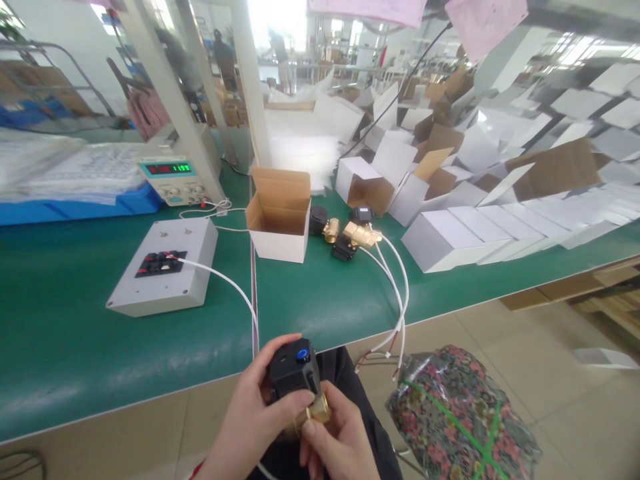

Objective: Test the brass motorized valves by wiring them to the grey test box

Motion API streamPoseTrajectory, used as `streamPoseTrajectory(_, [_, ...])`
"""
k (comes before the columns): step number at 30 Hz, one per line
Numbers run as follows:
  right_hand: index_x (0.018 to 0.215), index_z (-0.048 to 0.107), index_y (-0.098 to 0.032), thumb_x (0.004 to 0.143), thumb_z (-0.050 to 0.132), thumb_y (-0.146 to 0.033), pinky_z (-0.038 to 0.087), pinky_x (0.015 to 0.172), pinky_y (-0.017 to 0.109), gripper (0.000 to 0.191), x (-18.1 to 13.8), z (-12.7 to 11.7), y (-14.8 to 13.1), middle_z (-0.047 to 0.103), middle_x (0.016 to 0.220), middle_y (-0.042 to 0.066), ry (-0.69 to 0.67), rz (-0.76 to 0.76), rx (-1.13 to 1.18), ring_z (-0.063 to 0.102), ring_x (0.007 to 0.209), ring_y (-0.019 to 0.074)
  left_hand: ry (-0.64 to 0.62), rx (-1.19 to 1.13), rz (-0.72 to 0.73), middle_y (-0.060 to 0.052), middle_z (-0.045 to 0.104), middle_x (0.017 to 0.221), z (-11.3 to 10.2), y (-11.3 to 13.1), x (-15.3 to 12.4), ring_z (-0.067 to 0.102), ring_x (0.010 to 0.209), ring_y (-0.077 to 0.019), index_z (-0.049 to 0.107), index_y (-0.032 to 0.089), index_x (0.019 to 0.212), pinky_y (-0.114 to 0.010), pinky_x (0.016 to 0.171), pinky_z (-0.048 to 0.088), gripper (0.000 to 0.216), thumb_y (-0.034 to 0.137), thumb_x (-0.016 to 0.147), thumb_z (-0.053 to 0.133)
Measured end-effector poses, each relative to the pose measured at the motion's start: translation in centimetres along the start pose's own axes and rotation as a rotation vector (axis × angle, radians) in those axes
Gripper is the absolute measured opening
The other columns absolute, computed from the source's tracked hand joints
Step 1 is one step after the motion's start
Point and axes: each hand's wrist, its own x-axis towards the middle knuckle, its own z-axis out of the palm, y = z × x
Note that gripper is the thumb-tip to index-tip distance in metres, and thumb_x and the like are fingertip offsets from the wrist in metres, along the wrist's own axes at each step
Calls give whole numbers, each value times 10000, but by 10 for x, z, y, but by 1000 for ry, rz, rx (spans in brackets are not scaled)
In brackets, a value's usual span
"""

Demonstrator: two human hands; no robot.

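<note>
A motorized ball valve point(294, 373) with a black actuator, a blue round mark on top and a brass body is held over my lap, just off the bench edge. My left hand point(260, 400) wraps the black actuator from the left, thumb across its front. Lower right, my right hand point(335, 427) grips the brass body with thumb and fingers. A white cable point(230, 283) runs from the grey test box point(200, 267) toward the bench edge near the valve. Several similar brass valves point(364, 233) lie on the green bench, their white cables hanging over the edge.
An open white carton point(280, 243) stands behind my hands. Many white boxes point(445, 250) crowd the bench's right side. A power supply point(173, 180) with lit digits stands at the back left beside a blue tray point(125, 203). A flower-patterned, plastic-wrapped seat point(460, 407) is at lower right.
</note>
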Motion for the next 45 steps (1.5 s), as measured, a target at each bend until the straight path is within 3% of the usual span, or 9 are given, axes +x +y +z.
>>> streamPoseTrajectory(6, [982,600,-152,781,759,-864,304,321,118,756,-1,4,-5,577,498,-21,82,9,20,424,314,75,-125,-161,-27,-104,702,1305,-1,-11,4,724,1100,-263,474,245,1417,-342,968,568,848,327,694,911])
streamPoseTrajectory(16, [877,698,-157,740,783,-879,385,369,191,740,-1,14,-15,576,501,11,120,11,249,454,365,118,-178,-230,59,-124,622,1447,1,-15,3,663,1258,-276,499,280,1423,-355,1070,536,813,369,734,922])
streamPoseTrajectory(19, [751,660,-175,737,796,-855,321,324,172,693,6,11,-12,515,442,-20,-10,31,424,343,309,88,-175,-274,140,-122,627,1438,1,-25,4,676,1230,-284,527,292,1437,-346,1016,570,764,429,778,887])
streamPoseTrajectory(24, [749,599,-207,784,821,-716,176,229,149,557,14,2,-15,408,344,-90,-426,155,705,177,230,78,-80,-182,141,-80,651,1401,0,-22,3,593,1335,-253,621,295,1369,-277,1048,541,485,500,938,707])
streamPoseTrajectory(29, [847,628,-194,845,751,-682,83,166,134,503,14,-2,-10,446,354,-96,-509,146,822,112,196,78,-41,-102,142,-63,675,1353,4,-11,3,646,1209,-214,643,285,1317,-245,1003,550,481,575,934,675])
streamPoseTrajectory(34, [749,575,-218,825,754,-775,144,181,148,590,12,1,-13,405,335,-92,-451,188,715,162,214,87,27,-49,155,-84,662,1349,2,-12,5,599,1292,-244,621,245,1238,-292,1079,521,528,627,883,709])
streamPoseTrajectory(36, [708,552,-215,800,751,-835,194,228,146,657,8,2,-17,409,350,-79,-305,191,605,217,236,76,33,-33,154,-103,672,1316,-3,-15,7,639,1214,-253,612,219,1209,-325,1076,521,550,649,877,699])
streamPoseTrajectory(40, [843,616,-162,753,802,-842,266,316,131,712,-5,4,-31,599,555,-1,108,100,224,409,339,65,-34,-89,227,-132,693,1288,-12,-19,7,687,1111,-285,586,210,1230,-381,1034,536,632,715,857,663])
streamPoseTrajectory(45, [802,591,-173,761,863,-749,328,389,153,638,-15,9,-54,549,614,-33,194,-41,-166,432,446,77,1,27,94,-98,706,1280,-9,-1,-4,695,1102,-283,625,244,1228,-335,973,556,647,699,786,751])
